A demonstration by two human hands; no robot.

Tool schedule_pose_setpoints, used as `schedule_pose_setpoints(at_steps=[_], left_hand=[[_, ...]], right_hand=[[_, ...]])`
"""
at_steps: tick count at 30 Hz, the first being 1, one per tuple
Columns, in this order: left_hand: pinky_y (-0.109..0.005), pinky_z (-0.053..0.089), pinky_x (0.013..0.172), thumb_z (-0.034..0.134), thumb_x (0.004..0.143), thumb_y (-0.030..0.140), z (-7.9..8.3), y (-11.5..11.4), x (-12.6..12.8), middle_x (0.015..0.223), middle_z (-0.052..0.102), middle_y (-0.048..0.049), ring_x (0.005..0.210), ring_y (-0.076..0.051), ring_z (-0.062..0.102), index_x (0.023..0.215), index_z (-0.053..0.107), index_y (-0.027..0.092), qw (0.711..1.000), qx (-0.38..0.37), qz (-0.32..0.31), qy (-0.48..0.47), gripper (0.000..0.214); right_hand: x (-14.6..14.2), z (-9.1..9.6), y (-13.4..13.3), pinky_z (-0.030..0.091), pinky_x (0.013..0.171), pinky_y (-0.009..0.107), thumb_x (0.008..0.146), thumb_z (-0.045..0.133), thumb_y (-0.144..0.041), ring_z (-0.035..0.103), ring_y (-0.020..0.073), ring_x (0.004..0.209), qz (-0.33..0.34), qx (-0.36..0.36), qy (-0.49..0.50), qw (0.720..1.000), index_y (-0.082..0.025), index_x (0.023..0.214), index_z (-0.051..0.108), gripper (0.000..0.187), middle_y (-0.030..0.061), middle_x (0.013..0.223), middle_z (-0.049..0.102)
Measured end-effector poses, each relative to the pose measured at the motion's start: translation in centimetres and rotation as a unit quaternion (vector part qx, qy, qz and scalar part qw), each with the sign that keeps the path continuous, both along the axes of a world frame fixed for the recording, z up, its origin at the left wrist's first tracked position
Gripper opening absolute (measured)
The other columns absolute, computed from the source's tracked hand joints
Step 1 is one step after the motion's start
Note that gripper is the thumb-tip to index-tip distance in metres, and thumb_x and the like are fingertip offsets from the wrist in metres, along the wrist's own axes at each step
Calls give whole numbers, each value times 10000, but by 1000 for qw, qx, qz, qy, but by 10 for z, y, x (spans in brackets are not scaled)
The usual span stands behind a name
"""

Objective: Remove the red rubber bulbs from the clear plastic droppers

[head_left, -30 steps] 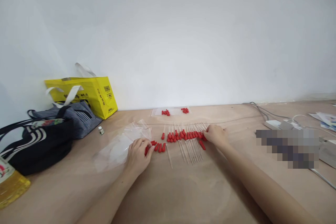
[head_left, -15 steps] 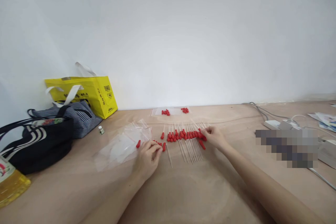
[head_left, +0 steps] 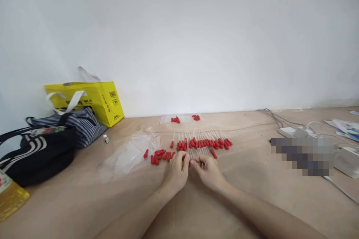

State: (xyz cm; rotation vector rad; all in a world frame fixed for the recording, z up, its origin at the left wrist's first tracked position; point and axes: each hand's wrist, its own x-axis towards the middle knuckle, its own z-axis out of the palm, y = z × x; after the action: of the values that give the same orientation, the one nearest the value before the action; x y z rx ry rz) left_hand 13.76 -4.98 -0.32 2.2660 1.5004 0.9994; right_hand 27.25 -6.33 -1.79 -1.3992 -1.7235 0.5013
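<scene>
My left hand (head_left: pixel 178 170) and my right hand (head_left: pixel 209 171) meet at the middle of the table, fingers pinched together. Between their fingertips is a dropper with a red rubber bulb (head_left: pixel 189 164), its thin clear tube (head_left: pixel 187 145) pointing up and away. Just beyond my hands lies a row of droppers (head_left: pixel 206 143), red bulbs toward me and tubes pointing to the wall. Bare clear tubes (head_left: pixel 201 152) lie behind my right fingers, partly covered. Loose red bulbs (head_left: pixel 156 160) are left of my left hand, and one single bulb (head_left: pixel 213 153) lies beside my right hand.
Clear zip bags (head_left: pixel 131 155) spread out at left; another bag (head_left: pixel 183 119) with red bulbs lies by the wall. Further left are a small bottle (head_left: pixel 106 139), a yellow bag (head_left: pixel 110 101), a striped bag (head_left: pixel 89 130) and a black bag (head_left: pixel 56 157). Chargers (head_left: pixel 305 132) and cables sit at right.
My right hand has left the right end of the dropper row and come in to the middle. My left hand has moved right, uncovering red bulbs. A dropper is now between both hands.
</scene>
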Motion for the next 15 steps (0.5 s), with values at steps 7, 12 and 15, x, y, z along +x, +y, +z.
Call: schedule_pose_setpoints(at_steps=[7, 12, 15], left_hand=[[-357, 284, 727, 421, 845, 214, -1, 3, -34, 756, 625, -17, 748, -189, 521, 768, 544, 182, 967, 151, -61, 193, 148], [-363, 263, 777, 435, 845, 227, -10, 0, -37, 720, 618, -11, 724, -172, 506, 756, 557, 181, 943, 247, -89, 205, 158], [-357, 268, 795, 420, 853, 235, -12, 0, -34, 715, 614, -3, 716, -159, 503, 735, 558, 189, 941, 269, -104, 178, 188]], right_hand=[[30, 6, 1, 273, 745, 315, 813, 481, -256, 503, 159, 786, -43, 336, -201, 919, -183, 863, 602, 150, 49, 856, 618], [28, -6, 9, 181, 875, 377, 817, 508, -278, 508, 164, 893, 61, 374, -270, 885, -220, 984, 572, 188, 13, 847, 642], [20, -11, 10, 163, 882, 387, 835, 479, -235, 508, 133, 776, 75, 375, -271, 883, -220, 929, 583, 141, -24, 668, 610]])
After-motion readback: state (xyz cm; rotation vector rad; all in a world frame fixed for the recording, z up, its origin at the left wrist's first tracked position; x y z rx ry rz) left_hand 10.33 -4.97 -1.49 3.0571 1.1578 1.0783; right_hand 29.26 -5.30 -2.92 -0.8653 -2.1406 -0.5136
